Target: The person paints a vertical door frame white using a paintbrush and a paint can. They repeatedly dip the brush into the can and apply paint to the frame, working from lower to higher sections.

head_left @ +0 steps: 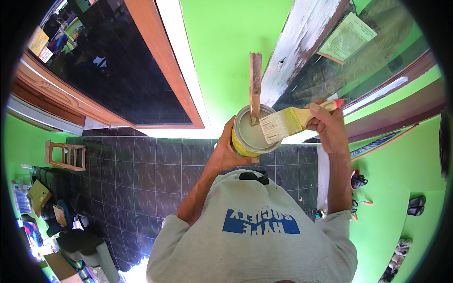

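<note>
My left hand (222, 152) is wrapped round a yellow metal paint can (239, 148), held in front of my chest. Pale, creamy paint shows inside it, and a flat wooden stick (255, 82) stands up out of the paint. Pinched by its wooden handle, a wide paintbrush (292, 120) is in my right hand (328, 125). Its whitish bristles lie over the right side of the can's opening. Whether they touch the rim cannot be seen clearly. The handle's end is red.
Ahead, a green wall (226, 42) meets a window frame (297, 42) with patchy white paint. A paper sheet (347, 37) hangs on its glass. To the left are an orange-brown framed dark pane (127, 70) and a wooden stool (66, 155) on the black tiled floor (146, 174). Sandals (416, 205) are at right.
</note>
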Demonstrator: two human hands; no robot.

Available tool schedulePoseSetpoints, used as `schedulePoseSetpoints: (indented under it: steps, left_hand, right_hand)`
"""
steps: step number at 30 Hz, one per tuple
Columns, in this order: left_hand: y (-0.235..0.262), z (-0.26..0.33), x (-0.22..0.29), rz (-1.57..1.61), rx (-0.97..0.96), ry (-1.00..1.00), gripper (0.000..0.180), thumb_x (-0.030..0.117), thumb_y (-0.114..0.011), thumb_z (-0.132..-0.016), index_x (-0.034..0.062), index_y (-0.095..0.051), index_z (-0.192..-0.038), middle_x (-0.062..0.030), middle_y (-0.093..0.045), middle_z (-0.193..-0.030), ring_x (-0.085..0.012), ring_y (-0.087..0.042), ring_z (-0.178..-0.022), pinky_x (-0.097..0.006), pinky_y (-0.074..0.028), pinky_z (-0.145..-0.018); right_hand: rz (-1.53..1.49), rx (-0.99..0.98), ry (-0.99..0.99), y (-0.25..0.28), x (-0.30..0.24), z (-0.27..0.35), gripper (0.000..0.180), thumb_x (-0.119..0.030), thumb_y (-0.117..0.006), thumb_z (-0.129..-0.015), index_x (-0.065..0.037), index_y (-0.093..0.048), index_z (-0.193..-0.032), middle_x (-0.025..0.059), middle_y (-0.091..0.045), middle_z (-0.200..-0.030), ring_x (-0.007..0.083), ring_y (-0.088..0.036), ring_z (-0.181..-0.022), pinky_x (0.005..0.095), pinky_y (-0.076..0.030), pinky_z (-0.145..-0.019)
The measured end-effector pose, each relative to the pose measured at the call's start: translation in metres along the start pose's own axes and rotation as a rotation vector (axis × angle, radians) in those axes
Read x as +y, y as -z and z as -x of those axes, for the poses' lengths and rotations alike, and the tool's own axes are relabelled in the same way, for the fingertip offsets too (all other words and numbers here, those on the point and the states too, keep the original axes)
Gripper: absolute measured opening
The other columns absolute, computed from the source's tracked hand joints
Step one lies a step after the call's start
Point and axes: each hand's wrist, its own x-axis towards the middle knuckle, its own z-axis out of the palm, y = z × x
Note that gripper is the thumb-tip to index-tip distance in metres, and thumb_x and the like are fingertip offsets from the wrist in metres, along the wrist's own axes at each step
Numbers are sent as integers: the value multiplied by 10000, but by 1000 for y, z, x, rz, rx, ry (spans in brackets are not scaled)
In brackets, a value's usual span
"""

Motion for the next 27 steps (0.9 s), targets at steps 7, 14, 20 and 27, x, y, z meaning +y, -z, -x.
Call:
schedulePoseSetpoints:
  steps: [7, 14, 20, 27]
  left_hand:
    - [-6, -7, 5, 68, 2, -44, 1297, 175, -989, -537, 20, -245, -1588, -165, -471, -1496, -293, -466, -1401, -439, -376, -1188]
    - [-9, -6, 3, 74, 8, -70, 1264, 149, -999, -538, 16, -276, -1567, -148, -493, -1460, -273, -482, -1384, -431, -385, -1179]
    - [-9, -4, -8, 150, 44, -54, 1220, 129, -1003, -531, 35, -325, -1540, -121, -529, -1425, -255, -517, -1351, -424, -421, -1159]
    - [-10, -2, -7, 159, 45, -56, 1222, 132, -1009, -526, 34, -328, -1536, -121, -532, -1424, -255, -527, -1343, -426, -442, -1146]
  right_hand:
    - [-576, -2, -202, 21, 59, 6, 244, -270, -666, -1008, -34, -696, -1058, 143, -747, -1014, 205, -755, -912, 352, -665, -753]
    - [-452, 198, 391, 20, 29, -11, 323, -216, -656, -1017, 16, -631, -1241, 136, -722, -1125, 211, -744, -940, 406, -655, -817]
    - [518, 407, 1047, 22, 1, -40, 277, 14, -711, -934, 9, -720, -1210, 175, -720, -1186, 252, -713, -1033, 330, -558, -895]
    - [770, 288, 1213, 26, 21, -71, 362, 66, -727, -878, -9, -706, -1231, 196, -710, -1229, 312, -725, -1070, 367, -585, -903]
